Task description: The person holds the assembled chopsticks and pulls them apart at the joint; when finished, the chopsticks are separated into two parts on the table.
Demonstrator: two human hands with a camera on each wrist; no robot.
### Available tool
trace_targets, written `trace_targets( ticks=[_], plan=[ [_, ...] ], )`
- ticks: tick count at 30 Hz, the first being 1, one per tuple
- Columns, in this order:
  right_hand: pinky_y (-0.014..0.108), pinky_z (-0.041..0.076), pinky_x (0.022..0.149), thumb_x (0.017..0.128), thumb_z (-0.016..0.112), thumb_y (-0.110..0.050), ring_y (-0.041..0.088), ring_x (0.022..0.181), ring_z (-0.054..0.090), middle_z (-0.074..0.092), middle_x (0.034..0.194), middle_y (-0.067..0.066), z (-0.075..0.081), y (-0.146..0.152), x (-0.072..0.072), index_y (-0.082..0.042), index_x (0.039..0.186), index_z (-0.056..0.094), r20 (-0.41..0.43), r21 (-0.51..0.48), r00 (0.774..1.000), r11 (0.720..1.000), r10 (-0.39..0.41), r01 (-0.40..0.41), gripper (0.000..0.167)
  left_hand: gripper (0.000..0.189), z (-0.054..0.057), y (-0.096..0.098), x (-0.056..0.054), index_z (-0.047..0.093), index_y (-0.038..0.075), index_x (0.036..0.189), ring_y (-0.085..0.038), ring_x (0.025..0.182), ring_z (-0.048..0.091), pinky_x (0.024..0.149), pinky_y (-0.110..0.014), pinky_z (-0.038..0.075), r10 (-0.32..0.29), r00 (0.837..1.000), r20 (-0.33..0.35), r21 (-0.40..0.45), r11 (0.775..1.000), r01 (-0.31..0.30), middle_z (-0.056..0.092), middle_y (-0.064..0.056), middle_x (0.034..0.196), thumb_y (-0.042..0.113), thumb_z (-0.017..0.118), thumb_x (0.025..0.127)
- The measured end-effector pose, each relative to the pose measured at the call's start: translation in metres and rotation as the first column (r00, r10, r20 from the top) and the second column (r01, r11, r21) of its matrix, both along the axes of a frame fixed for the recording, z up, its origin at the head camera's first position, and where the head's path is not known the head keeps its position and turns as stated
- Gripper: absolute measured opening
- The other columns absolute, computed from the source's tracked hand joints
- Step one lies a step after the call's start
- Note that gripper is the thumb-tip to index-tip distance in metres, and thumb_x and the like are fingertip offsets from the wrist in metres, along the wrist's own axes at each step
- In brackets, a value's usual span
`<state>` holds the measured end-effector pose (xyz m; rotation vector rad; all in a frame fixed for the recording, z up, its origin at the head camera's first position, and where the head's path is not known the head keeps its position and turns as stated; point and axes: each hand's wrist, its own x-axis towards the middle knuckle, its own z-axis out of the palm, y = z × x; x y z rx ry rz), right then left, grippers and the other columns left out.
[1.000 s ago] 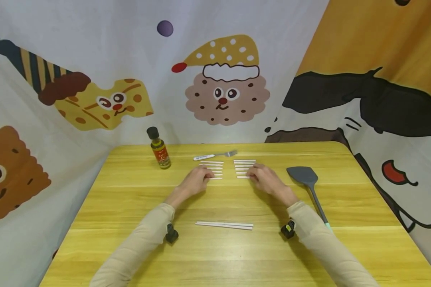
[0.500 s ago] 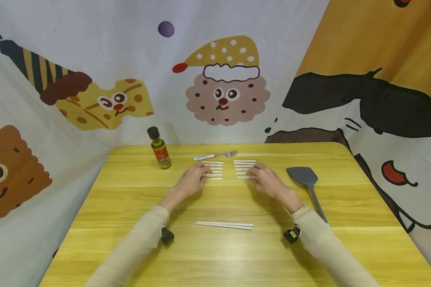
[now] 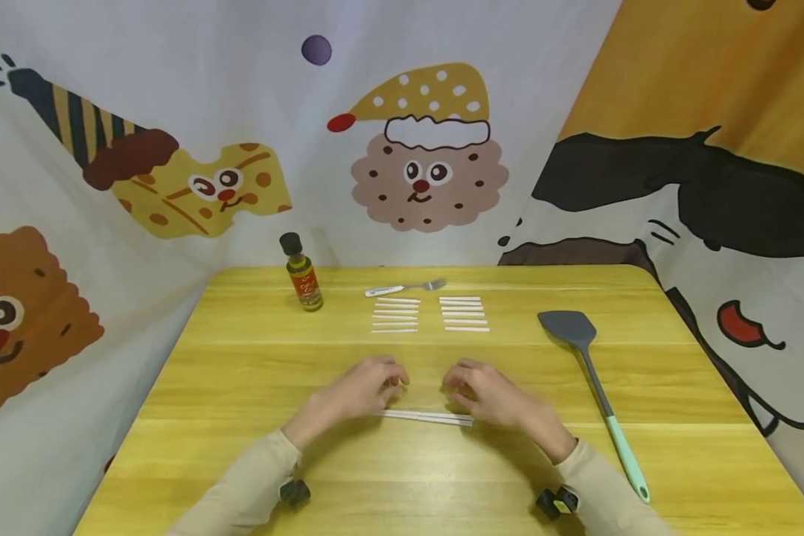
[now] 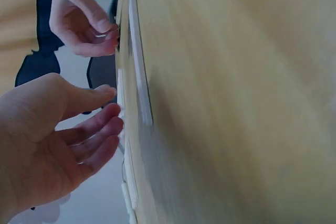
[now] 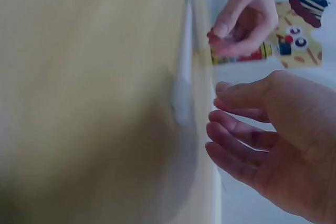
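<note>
My left hand [image 3: 362, 387] and right hand [image 3: 499, 394] hover over the table, fingers loosely bent, holding nothing. Just in front of them lies a pair of long white chopsticks [image 3: 429, 417]; the left hand covers their left end. From the left wrist camera, the chopsticks [image 4: 137, 59] lie on the wood apart from the fingertips. The right wrist view also has a gap between the chopsticks [image 5: 184, 66] and the fingers. Farther back, several short white sticks [image 3: 395, 324] form a left column, and several similar sticks [image 3: 467, 328] form a right column.
A fork [image 3: 402, 289] with a white handle lies behind the columns. The sauce bottle [image 3: 304, 283] with a black cap stands at the back left. A grey spatula [image 3: 592, 372] with a mint handle lies at the right. A printed curtain [image 3: 348, 246] hangs behind the table [image 3: 228, 357].
Both hands have left the short stick columns and come back toward the chopsticks. Both stick columns now show in full. The spatula's mint handle is uncovered.
</note>
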<state>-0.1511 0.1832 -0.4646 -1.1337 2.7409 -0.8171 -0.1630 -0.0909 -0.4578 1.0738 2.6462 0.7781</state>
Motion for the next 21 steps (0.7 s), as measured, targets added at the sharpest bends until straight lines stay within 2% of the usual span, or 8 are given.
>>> trace_targets(
  ticks=[4, 11, 15, 21],
  plan=[
    [0.021, 0.056, 0.071, 0.092, 0.072, -0.007, 0.006, 0.083, 0.062, 0.067, 0.095, 0.001, -0.008, -0.006, 0.011, -0.007, 0.104, 0.071, 0.082, -0.02, 0.996, 1.0, 0.019, -0.018, 0.011, 0.01, -0.002, 0.001, 0.006, 0.073, 0.01, 0.104, -0.011, 0.09, 0.063, 0.08, -0.022, 0.056, -0.026, 0.998, 0.055, -0.04, 0.999, 0.029, 0.068, 0.0, 0.099, 0.009, 0.068, 0.095],
    [0.019, 0.055, 0.071, 0.09, 0.073, -0.003, 0.003, 0.081, 0.059, 0.065, 0.092, -0.002, -0.013, -0.008, 0.014, -0.008, 0.099, 0.071, 0.093, -0.025, 0.996, 1.0, 0.004, -0.002, 0.01, 0.005, -0.009, 0.003, 0.005, 0.07, 0.013, 0.092, -0.006, 0.081, 0.056, 0.072, -0.019, 0.051, -0.029, 0.996, 0.088, -0.08, 0.996, 0.036, 0.062, 0.005, 0.09, 0.008, 0.071, 0.092],
    [0.019, 0.055, 0.071, 0.09, 0.073, -0.003, 0.003, 0.081, 0.06, 0.065, 0.093, -0.002, -0.013, -0.008, 0.016, -0.008, 0.099, 0.071, 0.091, -0.015, 0.996, 1.0, 0.006, -0.005, 0.01, 0.009, -0.011, 0.006, 0.007, 0.067, 0.014, 0.087, -0.005, 0.077, 0.052, 0.067, -0.018, 0.048, -0.019, 0.997, 0.074, -0.092, 0.995, 0.026, 0.058, 0.007, 0.085, 0.007, 0.07, 0.092],
    [0.017, 0.056, 0.072, 0.09, 0.073, -0.004, 0.004, 0.082, 0.061, 0.067, 0.096, 0.001, -0.012, -0.011, 0.018, -0.006, 0.1, 0.072, 0.058, -0.011, 0.998, 1.0, 0.03, -0.029, 0.011, 0.016, -0.016, 0.008, 0.011, 0.061, 0.013, 0.083, -0.005, 0.071, 0.048, 0.062, -0.017, 0.045, -0.031, 0.999, -0.018, -0.102, 0.994, 0.029, 0.053, 0.006, 0.078, -0.001, 0.067, 0.091]
  ],
)
